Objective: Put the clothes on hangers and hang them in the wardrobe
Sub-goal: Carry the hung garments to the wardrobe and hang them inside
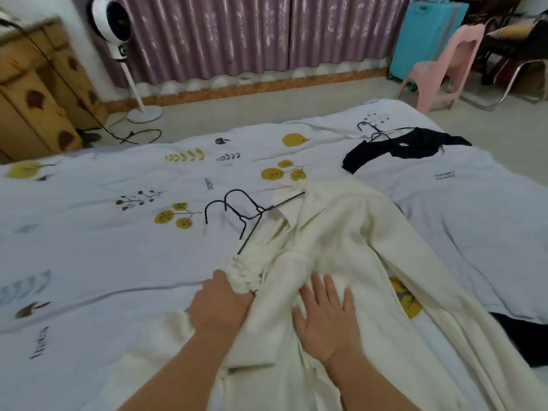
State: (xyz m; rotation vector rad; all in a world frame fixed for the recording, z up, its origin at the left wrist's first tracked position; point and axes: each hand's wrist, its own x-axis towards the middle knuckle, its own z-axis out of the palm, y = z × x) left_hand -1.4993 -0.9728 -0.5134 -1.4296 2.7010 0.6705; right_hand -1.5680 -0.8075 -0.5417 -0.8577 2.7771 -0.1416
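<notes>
Your left hand (221, 304) is clamped on a bunched fold of the cream garment (335, 247), fingers curled round the gathered cloth at the garment's left edge. Your right hand (324, 317) lies flat on the same garment just to the right of that fold, fingers straight and spread apart, palm down, holding nothing.

The cream garment lies spread on the bed (89, 247), collar end away from you, a long part of it trailing toward the near right. Two black hangers (237, 209) lie at its collar end, touching it: their hooks rest on the bedcover to the garment's left, and one arm of a hanger runs under the collar. Whether either hanger is properly inside the shoulders cannot be told.

Beyond the cream garment, toward the bed's far right corner, a black garment (397, 148) lies with another black hanger (372, 129) at its far edge. A white T-shirt (462, 209) lies to the right of the cream garment, well apart from your hands. More dark cloth (522, 330) shows at the right edge, nearer to you than the T-shirt.

Past the bed stand a white pedestal fan (111, 22), a wooden cabinet (38, 93), purple curtains (237, 37), a pink plastic chair (444, 69) and a turquoise case (424, 37).
</notes>
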